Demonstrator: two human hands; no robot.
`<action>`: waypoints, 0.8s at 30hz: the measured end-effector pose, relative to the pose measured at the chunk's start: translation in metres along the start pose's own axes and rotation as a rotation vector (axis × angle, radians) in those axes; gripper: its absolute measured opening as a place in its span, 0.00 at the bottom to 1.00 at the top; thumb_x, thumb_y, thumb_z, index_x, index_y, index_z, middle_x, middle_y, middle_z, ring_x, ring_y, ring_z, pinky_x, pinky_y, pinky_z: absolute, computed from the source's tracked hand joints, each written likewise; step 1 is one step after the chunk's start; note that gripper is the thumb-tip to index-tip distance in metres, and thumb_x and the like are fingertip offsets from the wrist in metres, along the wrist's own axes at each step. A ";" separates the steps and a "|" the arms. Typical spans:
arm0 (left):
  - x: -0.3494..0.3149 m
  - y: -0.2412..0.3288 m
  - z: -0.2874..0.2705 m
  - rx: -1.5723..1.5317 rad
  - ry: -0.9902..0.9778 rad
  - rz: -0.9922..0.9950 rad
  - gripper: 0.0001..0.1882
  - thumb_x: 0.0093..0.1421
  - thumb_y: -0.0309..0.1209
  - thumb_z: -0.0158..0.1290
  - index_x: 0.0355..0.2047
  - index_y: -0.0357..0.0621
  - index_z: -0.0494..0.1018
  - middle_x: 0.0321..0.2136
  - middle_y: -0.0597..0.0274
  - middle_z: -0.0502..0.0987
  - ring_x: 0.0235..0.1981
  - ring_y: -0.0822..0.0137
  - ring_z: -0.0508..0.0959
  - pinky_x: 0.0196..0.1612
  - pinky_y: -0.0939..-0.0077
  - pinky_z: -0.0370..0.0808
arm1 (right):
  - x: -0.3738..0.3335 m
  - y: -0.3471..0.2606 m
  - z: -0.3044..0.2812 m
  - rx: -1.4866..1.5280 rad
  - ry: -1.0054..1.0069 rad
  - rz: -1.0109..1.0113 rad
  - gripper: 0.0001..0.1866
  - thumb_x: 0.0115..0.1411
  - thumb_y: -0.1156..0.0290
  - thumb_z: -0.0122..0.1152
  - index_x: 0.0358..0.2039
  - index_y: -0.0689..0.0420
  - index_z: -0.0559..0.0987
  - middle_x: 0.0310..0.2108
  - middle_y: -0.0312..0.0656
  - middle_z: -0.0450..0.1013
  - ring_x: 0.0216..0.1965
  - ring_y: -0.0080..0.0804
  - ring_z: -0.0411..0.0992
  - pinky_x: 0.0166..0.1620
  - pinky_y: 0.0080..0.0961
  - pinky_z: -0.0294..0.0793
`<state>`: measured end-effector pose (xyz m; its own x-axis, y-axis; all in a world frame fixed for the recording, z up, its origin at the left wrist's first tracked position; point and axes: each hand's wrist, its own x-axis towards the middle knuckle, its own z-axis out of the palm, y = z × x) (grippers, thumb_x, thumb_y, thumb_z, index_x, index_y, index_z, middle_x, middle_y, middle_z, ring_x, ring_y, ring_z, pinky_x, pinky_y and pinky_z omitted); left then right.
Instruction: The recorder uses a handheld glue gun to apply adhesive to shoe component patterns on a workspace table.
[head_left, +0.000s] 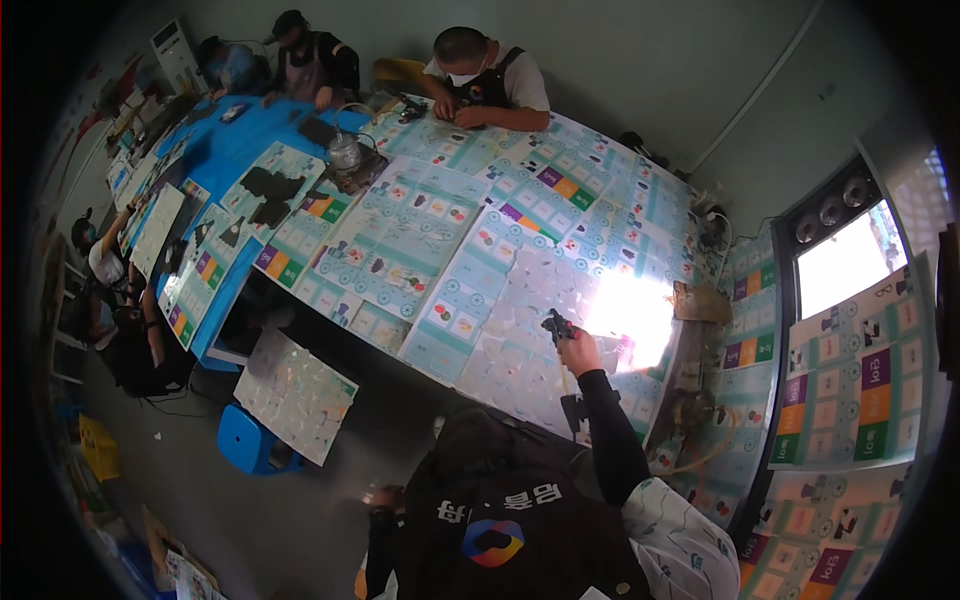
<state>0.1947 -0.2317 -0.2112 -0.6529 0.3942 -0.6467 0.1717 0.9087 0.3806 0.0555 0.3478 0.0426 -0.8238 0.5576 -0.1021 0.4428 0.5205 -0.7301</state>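
My right hand (578,353) reaches over the table and is closed around a small black gun-shaped tool (556,323) with a bit of red on it. A thin yellowish tube hangs below that hand. Under the tool lies a pale, worn sheet (530,300) covered with patches, bright with sunlight on its right side. My left hand (385,495) is low beside my dark apron, away from the table. It is small and blurred, so its fingers and anything in them cannot be made out.
A metal jar (344,152) with a hose stands on the printed table cover (400,235). Dark flat pieces (272,190) lie to its left. A co-worker (485,85) sits at the far side; others work at left. A blue stool (245,440) stands under a patched board (295,395).
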 end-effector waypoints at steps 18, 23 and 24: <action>0.001 0.007 -0.005 -0.012 -0.013 -0.055 0.20 0.48 0.43 0.52 0.41 0.50 0.72 0.41 0.54 0.73 0.44 0.54 0.71 0.46 0.62 0.70 | -0.003 -0.005 -0.003 -0.089 -0.153 0.087 0.09 0.45 0.68 0.51 0.16 0.60 0.73 0.11 0.42 0.68 0.16 0.35 0.70 0.22 0.30 0.68; -0.004 0.011 -0.012 -0.035 0.034 0.028 0.20 0.47 0.41 0.54 0.41 0.50 0.72 0.40 0.53 0.73 0.43 0.54 0.72 0.44 0.60 0.70 | 0.001 0.000 0.006 0.028 0.013 -0.003 0.08 0.45 0.69 0.51 0.17 0.60 0.74 0.13 0.43 0.69 0.16 0.36 0.70 0.22 0.30 0.68; -0.005 0.010 -0.012 -0.032 0.028 0.039 0.20 0.46 0.40 0.54 0.40 0.49 0.72 0.40 0.52 0.73 0.42 0.54 0.72 0.44 0.60 0.70 | 0.001 -0.001 0.006 0.028 0.010 -0.005 0.08 0.45 0.69 0.51 0.17 0.60 0.74 0.13 0.43 0.69 0.16 0.36 0.70 0.22 0.30 0.68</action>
<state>0.1907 -0.2263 -0.1967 -0.6668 0.4249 -0.6122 0.1739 0.8875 0.4266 0.0523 0.3442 0.0388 -0.8221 0.5618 -0.0922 0.4291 0.5051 -0.7488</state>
